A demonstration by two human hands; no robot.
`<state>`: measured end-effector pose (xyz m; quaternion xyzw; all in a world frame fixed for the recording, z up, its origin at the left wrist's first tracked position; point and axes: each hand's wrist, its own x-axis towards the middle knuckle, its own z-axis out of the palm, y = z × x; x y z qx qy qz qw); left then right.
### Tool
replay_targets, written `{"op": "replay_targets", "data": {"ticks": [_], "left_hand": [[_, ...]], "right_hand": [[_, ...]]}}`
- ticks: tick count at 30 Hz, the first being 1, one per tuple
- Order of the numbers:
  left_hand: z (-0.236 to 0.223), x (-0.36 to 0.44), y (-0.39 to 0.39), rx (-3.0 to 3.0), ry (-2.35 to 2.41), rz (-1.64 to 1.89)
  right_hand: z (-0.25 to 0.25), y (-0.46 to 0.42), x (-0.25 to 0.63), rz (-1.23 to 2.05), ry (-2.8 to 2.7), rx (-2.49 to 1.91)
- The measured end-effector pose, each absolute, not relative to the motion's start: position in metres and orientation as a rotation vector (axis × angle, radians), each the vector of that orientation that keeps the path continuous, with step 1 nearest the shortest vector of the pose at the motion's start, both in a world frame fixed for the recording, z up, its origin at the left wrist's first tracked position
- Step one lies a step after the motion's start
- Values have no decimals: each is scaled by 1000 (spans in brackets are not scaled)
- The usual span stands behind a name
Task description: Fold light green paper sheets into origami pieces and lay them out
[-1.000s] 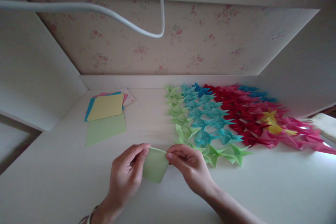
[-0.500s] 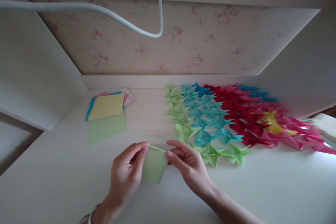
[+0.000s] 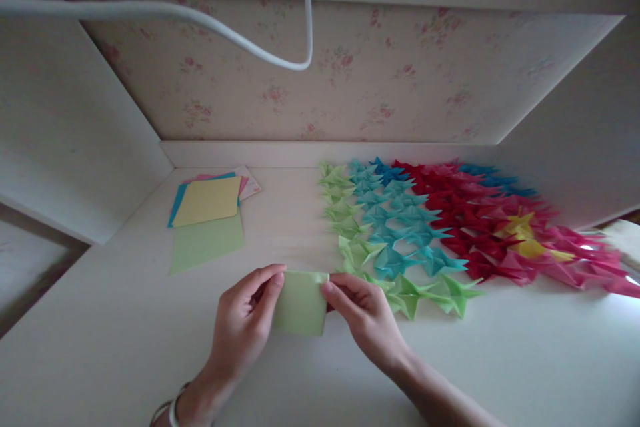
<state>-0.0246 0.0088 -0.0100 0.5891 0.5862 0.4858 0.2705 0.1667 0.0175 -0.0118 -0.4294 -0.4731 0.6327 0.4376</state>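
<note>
Green paper square [image 3: 301, 307] at six o'clock over the tabletop [image 3: 125, 340], left hand [image 3: 243, 323] pinching its eleven o'clock corner and right hand [image 3: 369, 313] its one o'clock corner; looks light, thin, readily creased, so probably best taken by the edges with a soft pinch.

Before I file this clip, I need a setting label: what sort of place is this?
Probably a desk nook, perhaps in a home: a white desktop backs onto a floral panel, with rows of folded paper figures and overlapping coloured sheets on it.
</note>
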Motion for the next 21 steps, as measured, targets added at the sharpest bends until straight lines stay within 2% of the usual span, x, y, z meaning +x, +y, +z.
{"op": "replay_targets", "data": {"ticks": [11, 15, 18, 21], "left_hand": [[-4, -22, 8, 1475, 1430, 1102], [-4, -23, 10, 1670, 1462, 1020], [-4, -24, 9, 1732, 1500, 1095], [-4, -24, 7, 1772, 1512, 1187]], "right_hand": [[-13, 16, 173, 1136, -1615, -1288], [-12, 15, 170, 1271, -1624, -1243], [-9, 15, 168, 1424, -1587, -1204], [-9, 14, 168, 1434, -1580, -1231]]}}
